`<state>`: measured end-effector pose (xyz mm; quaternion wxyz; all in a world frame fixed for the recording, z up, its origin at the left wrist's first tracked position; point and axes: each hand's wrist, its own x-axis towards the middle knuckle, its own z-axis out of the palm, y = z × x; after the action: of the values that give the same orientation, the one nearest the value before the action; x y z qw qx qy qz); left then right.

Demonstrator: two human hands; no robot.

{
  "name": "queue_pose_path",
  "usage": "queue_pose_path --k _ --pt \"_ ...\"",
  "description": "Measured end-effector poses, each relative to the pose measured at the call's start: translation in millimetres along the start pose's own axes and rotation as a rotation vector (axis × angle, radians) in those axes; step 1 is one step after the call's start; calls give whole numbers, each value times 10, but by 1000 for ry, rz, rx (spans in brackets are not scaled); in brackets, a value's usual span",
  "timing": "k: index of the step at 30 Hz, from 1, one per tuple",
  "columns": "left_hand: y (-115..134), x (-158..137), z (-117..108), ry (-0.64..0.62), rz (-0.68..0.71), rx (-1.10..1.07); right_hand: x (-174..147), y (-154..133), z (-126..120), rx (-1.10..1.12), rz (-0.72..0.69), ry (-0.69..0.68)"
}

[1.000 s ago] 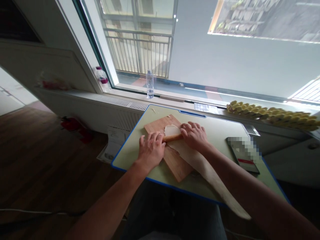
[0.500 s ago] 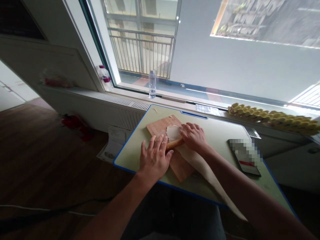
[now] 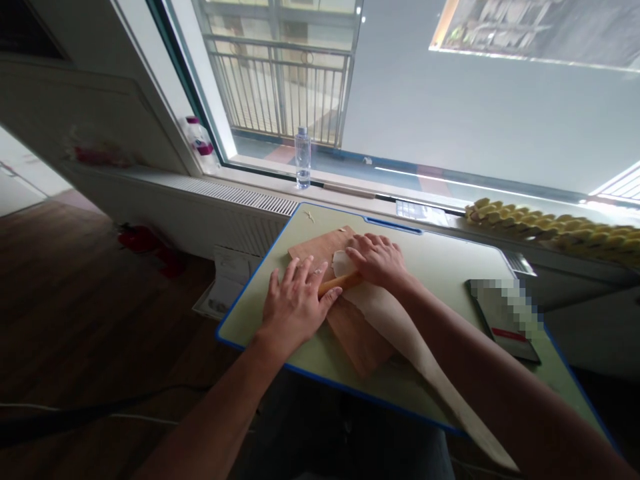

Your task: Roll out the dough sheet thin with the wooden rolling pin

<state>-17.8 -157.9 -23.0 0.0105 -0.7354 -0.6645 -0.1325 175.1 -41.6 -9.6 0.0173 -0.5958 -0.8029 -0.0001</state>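
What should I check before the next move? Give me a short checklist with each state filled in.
1. Left hand at the rolling pin: ok, it is at the pin's left end.
2. Right hand at the pin: ok, it covers the opposite end.
3. Dough sheet under the pin: ok, the pin lies across it.
4. Dough kept on the table: probably not ok, its long tail extends past the near edge.
5. Wooden board steady: cannot tell; it rests at an angle on the table.
6. Flat device away from the pin: ok, it lies well to the right.
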Motion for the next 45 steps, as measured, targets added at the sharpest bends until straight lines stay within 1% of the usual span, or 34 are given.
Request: queue_pose_path --k 7,15,19,22,24,26,28,30,34,38,41,45 --pt "-183 196 33 -25 -5 15 302 -54 42 99 50 -21" --pt "-325 362 43 -66 -16 13 510 -112 55 131 63 -33" --pt "-388 450 44 -93 -39 -12 628 -152 83 144 87 13" --pt "-442 519 49 -73 -66 -42 716 -191 95 162 106 84" --pt "-474 548 32 -27 -43 -68 754 -210 95 164 110 107" --pt "-490 551 -9 -3 57 -113 761 -215 93 157 104 97" --pt "-483 527 -65 -21 173 -154 737 -203 95 152 94 81" --pt "-450 485 -113 -38 228 -154 690 -176 100 174 102 87" --pt "-309 405 -135 -7 200 -63 539 -66 96 240 122 158" --pt "-62 308 -100 20 222 -41 263 148 78 238 118 208" --pt "141 191 -56 13 236 -59 3 341 101 198 113 199" --pt "302 93 62 63 168 -72 -224 499 162 148 132 135"
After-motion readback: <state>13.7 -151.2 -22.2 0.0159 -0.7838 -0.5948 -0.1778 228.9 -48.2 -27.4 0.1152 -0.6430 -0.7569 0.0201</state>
